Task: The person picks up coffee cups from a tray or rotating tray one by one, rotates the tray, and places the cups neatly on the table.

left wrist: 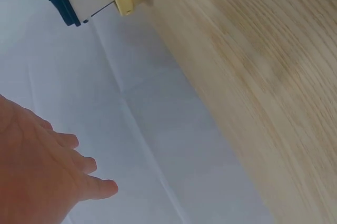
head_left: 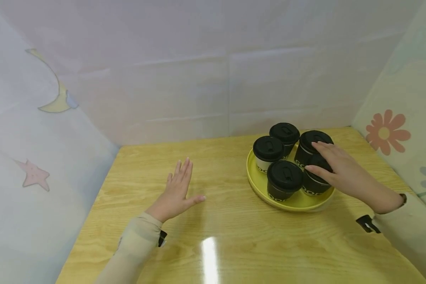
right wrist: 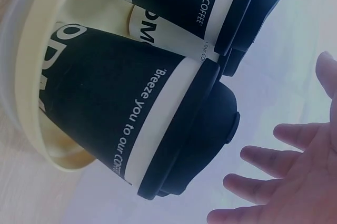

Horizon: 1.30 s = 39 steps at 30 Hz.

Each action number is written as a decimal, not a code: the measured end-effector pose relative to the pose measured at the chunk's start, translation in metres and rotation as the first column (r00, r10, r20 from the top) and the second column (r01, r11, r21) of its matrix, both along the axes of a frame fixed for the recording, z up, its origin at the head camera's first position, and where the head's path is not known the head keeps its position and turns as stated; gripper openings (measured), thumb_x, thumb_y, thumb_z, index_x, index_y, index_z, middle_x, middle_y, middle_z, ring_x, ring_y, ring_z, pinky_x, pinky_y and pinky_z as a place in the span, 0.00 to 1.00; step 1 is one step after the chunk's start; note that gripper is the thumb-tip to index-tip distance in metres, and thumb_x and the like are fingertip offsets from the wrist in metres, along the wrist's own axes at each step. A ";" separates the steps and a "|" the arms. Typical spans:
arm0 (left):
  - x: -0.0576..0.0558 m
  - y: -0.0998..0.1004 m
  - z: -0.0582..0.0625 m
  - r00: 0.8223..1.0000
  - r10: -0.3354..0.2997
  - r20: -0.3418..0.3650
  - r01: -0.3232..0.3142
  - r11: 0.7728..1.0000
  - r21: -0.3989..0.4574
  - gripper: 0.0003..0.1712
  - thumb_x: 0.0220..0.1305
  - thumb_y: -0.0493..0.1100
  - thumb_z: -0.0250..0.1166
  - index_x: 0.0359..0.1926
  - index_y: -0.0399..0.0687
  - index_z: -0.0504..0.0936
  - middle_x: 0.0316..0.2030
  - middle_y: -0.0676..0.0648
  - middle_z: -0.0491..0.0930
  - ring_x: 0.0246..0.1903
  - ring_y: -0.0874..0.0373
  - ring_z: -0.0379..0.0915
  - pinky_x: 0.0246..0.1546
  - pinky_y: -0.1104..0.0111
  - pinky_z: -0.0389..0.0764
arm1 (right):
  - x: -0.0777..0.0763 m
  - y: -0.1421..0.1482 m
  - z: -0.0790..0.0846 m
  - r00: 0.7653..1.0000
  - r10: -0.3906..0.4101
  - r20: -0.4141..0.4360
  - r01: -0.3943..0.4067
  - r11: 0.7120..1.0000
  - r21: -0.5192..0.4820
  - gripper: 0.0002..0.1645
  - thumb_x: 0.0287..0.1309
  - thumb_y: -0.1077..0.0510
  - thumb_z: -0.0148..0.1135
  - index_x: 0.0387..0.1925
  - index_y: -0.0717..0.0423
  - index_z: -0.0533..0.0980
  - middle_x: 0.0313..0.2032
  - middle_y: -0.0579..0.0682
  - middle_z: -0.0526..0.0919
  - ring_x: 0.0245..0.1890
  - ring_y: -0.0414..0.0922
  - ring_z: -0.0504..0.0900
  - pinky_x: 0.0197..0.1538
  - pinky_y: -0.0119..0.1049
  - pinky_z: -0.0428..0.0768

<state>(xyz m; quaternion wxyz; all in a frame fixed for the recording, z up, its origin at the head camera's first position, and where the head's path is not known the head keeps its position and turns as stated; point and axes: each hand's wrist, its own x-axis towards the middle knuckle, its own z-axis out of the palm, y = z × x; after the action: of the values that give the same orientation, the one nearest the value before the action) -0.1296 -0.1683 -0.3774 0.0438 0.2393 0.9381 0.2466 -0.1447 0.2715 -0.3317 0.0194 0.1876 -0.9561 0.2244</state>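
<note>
Head view, 5 cups (head_left: 284, 182) upright, lids (head_left: 268, 147) up

Free passage over tabletop (head_left: 224, 173) between left hand (head_left: 175, 193) and yellow tray (head_left: 260, 190), lidded cups (head_left: 285, 176) in the way below right hand (head_left: 346, 171)

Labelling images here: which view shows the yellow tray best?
The head view: the yellow tray lies wholly within frame, though cups hide parts. The right wrist view shows part of its rim; the left wrist view only a small piece.
</note>
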 end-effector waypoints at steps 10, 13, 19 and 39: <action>-0.003 0.011 0.003 1.000 -0.027 0.008 0.027 1.000 -0.008 0.60 0.65 0.68 0.55 0.75 0.40 0.29 0.75 0.44 0.23 0.72 0.43 0.16 0.67 0.39 0.30 | 0.005 0.017 -0.003 0.999 -0.030 -0.019 0.028 0.997 -0.068 0.44 0.70 0.50 0.56 0.72 0.72 0.48 0.67 0.78 0.52 0.65 0.75 0.50 0.62 0.71 0.49; -0.004 0.012 0.005 1.000 -0.027 0.008 0.027 1.000 -0.005 0.60 0.65 0.68 0.56 0.75 0.40 0.29 0.75 0.44 0.23 0.72 0.44 0.15 0.67 0.40 0.29 | 0.006 0.021 -0.005 0.999 -0.033 -0.028 0.031 0.995 -0.095 0.43 0.71 0.51 0.55 0.72 0.73 0.48 0.67 0.78 0.52 0.65 0.76 0.49 0.62 0.71 0.48; -0.001 0.010 0.003 1.000 -0.009 0.006 0.009 1.000 -0.005 0.60 0.65 0.64 0.59 0.75 0.38 0.31 0.75 0.43 0.25 0.72 0.44 0.15 0.67 0.39 0.31 | 0.010 0.024 -0.013 0.997 -0.041 -0.066 0.028 0.984 -0.178 0.38 0.72 0.55 0.53 0.70 0.74 0.52 0.65 0.79 0.54 0.64 0.77 0.49 0.61 0.73 0.48; 0.000 0.006 -0.001 0.999 0.003 0.043 -0.002 1.000 -0.010 0.59 0.66 0.65 0.58 0.75 0.38 0.32 0.75 0.42 0.26 0.72 0.42 0.16 0.67 0.39 0.31 | 0.011 0.057 -0.029 0.956 -0.287 -0.059 0.265 0.932 -0.246 0.30 0.75 0.61 0.37 0.71 0.75 0.48 0.64 0.80 0.55 0.57 0.79 0.58 0.48 0.72 0.60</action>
<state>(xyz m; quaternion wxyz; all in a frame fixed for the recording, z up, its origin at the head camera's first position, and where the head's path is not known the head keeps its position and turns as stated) -0.1292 -0.1620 -0.3787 0.0651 0.2326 0.9384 0.2471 -0.1338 0.3284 -0.3605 0.1176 0.0580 -0.9376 0.3221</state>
